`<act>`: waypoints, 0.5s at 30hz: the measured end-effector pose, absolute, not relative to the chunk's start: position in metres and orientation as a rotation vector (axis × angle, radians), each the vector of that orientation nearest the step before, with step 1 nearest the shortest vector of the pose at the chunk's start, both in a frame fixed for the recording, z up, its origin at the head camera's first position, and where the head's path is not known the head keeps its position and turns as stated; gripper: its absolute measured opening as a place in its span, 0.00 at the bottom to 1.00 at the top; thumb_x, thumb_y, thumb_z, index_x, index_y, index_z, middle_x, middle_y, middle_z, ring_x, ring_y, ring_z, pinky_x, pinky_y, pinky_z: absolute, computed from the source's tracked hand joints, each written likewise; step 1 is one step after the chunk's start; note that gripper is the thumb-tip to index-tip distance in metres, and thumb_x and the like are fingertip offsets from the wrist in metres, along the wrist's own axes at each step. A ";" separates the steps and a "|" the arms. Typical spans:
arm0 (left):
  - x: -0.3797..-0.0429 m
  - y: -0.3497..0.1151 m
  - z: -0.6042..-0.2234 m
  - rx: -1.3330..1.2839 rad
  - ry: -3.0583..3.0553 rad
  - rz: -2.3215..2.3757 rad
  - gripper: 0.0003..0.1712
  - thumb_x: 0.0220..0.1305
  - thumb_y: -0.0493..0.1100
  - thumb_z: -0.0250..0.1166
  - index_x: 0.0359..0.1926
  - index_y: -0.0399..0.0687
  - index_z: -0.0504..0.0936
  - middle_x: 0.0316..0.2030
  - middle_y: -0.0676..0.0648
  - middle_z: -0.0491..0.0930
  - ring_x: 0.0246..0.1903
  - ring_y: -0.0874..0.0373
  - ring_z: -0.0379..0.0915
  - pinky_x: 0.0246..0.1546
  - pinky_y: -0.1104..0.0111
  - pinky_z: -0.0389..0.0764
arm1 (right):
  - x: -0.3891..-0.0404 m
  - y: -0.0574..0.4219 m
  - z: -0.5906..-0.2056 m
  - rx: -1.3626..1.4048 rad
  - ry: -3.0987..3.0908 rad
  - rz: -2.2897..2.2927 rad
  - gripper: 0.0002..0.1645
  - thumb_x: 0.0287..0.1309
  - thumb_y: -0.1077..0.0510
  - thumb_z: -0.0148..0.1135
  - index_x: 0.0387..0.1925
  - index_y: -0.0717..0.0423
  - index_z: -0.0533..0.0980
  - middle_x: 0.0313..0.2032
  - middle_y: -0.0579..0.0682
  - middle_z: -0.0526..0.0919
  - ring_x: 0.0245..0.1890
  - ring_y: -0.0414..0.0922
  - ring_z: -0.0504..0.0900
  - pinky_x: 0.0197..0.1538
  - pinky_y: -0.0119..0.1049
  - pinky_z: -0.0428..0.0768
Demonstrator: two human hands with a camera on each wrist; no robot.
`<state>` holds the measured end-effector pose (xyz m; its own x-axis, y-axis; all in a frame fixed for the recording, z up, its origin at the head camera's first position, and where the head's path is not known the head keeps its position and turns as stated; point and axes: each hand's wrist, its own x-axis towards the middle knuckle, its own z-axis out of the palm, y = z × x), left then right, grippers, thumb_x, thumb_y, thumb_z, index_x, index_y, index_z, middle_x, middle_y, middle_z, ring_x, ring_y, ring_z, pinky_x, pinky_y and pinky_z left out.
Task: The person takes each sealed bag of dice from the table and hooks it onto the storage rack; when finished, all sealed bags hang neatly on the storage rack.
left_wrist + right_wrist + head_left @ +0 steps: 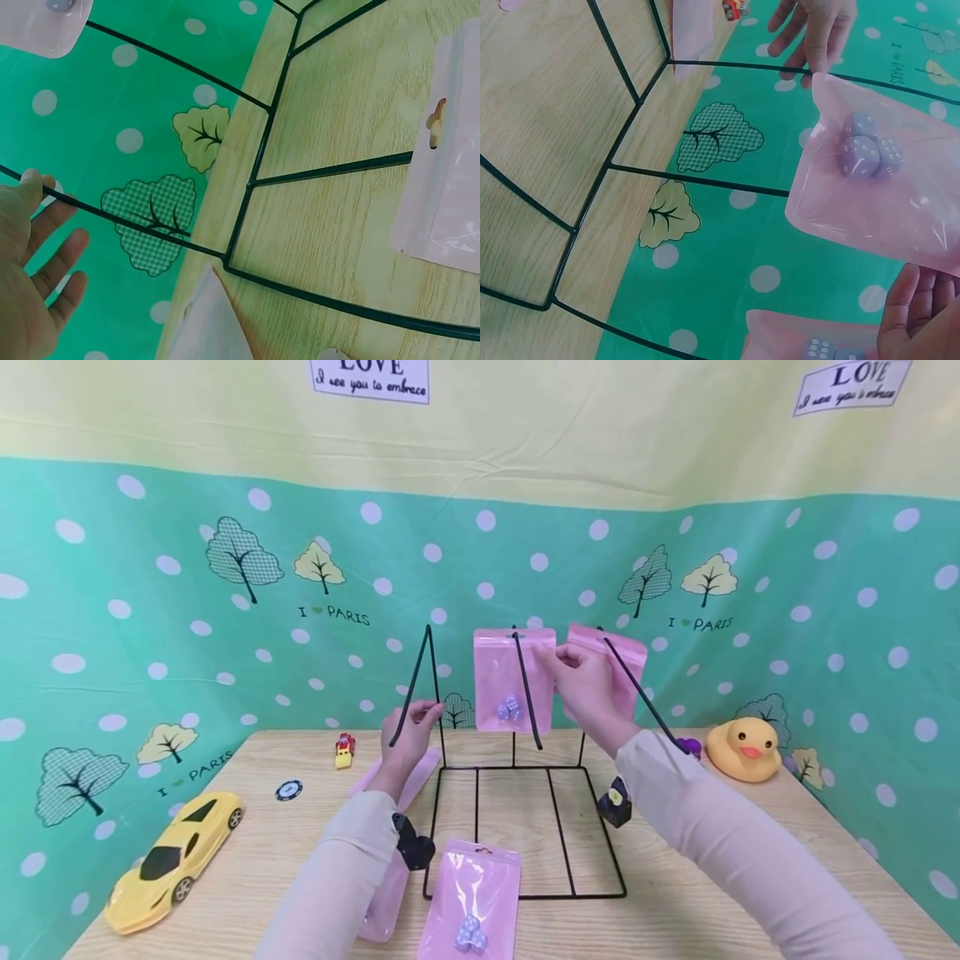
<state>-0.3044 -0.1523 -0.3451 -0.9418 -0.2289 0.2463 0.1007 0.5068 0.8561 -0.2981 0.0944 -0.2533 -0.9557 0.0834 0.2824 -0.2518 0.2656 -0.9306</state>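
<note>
A black wire display rack (525, 768) stands on the table, with hooks sloping toward me. My left hand (408, 735) pinches its left upright between thumb and forefinger, the other fingers loose in the left wrist view. From the middle hook hangs a pink zip bag (491, 672) with spotted purple dice (859, 154) inside. My right hand (587, 683) pinches this bag's right edge near the top. Behind that hand, a second pink bag (626, 681) hangs tilted on the right hook; dice show in it in the right wrist view. The left hook carries no bag.
Another pink bag of dice (472, 902) lies at the rack's front edge. More pink packaging (386, 902) lies under my left forearm. A yellow toy car (176, 860), a poker chip (288, 790) and a small red-yellow toy (344, 750) are left; a rubber duck (742, 752) sits right.
</note>
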 end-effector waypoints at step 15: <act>-0.305 -0.151 -0.345 0.104 -2.418 -1.407 0.17 0.73 0.50 0.63 0.53 0.44 0.87 0.47 0.41 0.87 0.51 0.45 0.79 0.52 0.53 0.75 | -0.292 0.109 -0.256 0.243 -2.382 1.685 0.25 0.69 0.41 0.64 0.53 0.56 0.81 0.45 0.54 0.84 0.42 0.52 0.84 0.40 0.33 0.82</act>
